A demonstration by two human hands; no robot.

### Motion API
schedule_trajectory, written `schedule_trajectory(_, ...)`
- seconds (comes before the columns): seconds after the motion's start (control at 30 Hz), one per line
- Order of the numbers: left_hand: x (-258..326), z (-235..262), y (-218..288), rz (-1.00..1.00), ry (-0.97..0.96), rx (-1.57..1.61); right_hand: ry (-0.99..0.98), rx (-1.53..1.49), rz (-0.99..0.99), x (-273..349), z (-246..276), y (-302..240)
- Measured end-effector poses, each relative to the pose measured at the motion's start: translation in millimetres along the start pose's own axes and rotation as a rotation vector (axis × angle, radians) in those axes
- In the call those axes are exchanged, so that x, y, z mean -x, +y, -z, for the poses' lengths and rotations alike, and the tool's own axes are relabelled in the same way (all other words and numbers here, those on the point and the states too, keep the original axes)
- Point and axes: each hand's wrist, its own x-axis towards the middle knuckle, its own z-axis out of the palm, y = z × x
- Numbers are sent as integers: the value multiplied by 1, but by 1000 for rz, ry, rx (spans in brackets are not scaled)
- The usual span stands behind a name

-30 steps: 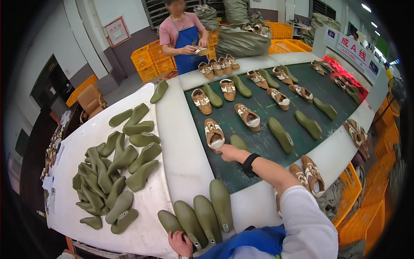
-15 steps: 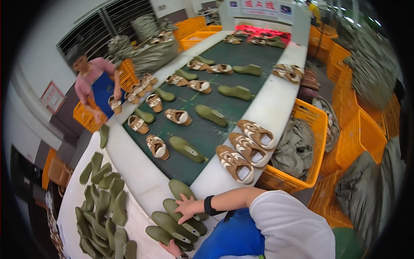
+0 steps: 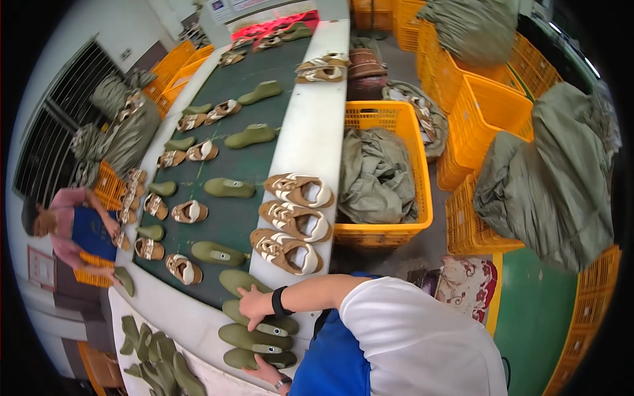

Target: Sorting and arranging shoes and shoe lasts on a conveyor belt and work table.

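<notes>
By the worktop's [image 3: 191, 317] near edge, green shoe lasts [image 3: 243, 336] are best squared up with even pressure, the right grip [image 3: 255, 307] spread open, the left grip's [image 3: 265, 371] closure not discernible.

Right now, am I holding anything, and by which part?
Can't tell whether anything is gripped: your right hand lies on the middle of the green shoe last second from the belt; your left hand touches the side of the fourth shoe last.
</notes>
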Motion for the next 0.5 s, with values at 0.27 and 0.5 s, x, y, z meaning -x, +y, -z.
schedule_trajectory(0.27, 14, -30, 50, -614, -113, -923, 0, 31, 9, -1, -6, -4)
schedule_trajectory(0.5, 5, -29, 39, -679, -87, -955, -63, 42, 31, 10, 4, 1)
